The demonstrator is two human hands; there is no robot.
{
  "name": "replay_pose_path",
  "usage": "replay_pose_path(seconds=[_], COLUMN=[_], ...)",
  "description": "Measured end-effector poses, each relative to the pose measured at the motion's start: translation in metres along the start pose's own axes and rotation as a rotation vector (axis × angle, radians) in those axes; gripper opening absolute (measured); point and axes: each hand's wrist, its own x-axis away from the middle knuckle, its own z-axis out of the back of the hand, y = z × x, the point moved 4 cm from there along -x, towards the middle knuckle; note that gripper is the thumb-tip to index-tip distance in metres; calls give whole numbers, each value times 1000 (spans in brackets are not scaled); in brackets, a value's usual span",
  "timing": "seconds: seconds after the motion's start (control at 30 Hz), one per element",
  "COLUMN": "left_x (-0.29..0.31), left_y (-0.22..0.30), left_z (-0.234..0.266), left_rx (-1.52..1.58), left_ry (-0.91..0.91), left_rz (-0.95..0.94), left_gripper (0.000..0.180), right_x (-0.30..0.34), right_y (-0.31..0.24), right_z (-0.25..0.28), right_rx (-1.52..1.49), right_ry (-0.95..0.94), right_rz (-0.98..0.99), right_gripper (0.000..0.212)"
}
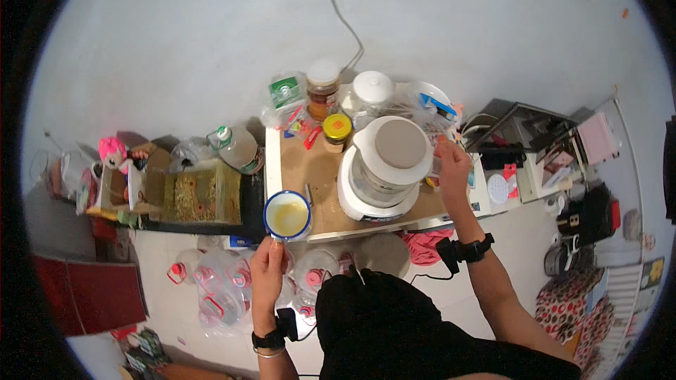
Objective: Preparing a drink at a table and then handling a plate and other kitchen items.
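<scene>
My left hand (pixel 267 267) is closed on the handle of a white mug (pixel 287 215) with a blue rim. Pale yellow liquid lies in the mug, which is held at the table's front left corner. My right hand (pixel 452 165) grips the handle on the right side of an electric kettle (pixel 384 162) with a see-through body and a white lid. The kettle is over its round white base (pixel 352 200); whether it rests fully there I cannot tell. Left of the kettle stands a small jar (pixel 337 129) with a yellow lid.
Behind the kettle are a brown jar (pixel 323 91) with a white lid and a white-lidded container (pixel 372 89). A large plastic bottle (pixel 238 149) and a fish tank (pixel 201 193) stand to the left. Several plastic jugs (pixel 222 285) sit on the floor below.
</scene>
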Motion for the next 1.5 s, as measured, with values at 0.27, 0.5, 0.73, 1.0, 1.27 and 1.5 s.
replay_pose_path(seconds=[0.27, 0.5, 0.73, 1.0, 1.27, 1.5], left_x=[0, 12, 36, 57, 72, 79], left_y=[0, 17, 35, 45, 47, 50], left_z=[6, 6, -2, -30, -48, -61], left_rx=[10, 2, -46, -67, -48, -29], left_ry=[31, 64, 129, 102, 77, 26], left_rz=[-33, -122, -128, -132, -126, -123], left_gripper=[34, 34, 37, 34, 37, 35], right_x=[6, 23, 64, 68, 67, 66], right_y=[13, 137, 138, 130, 128, 126], right_z=[17, 100, 81, 83, 85, 86], right_rx=[62, 431, 742, 756, 774, 769], right_ry=[-257, 107, 163, 259, 246, 244], right_rz=[-69, 66, 229, 263, 284, 306], right_gripper=[36, 36, 23, 19, 23, 24])
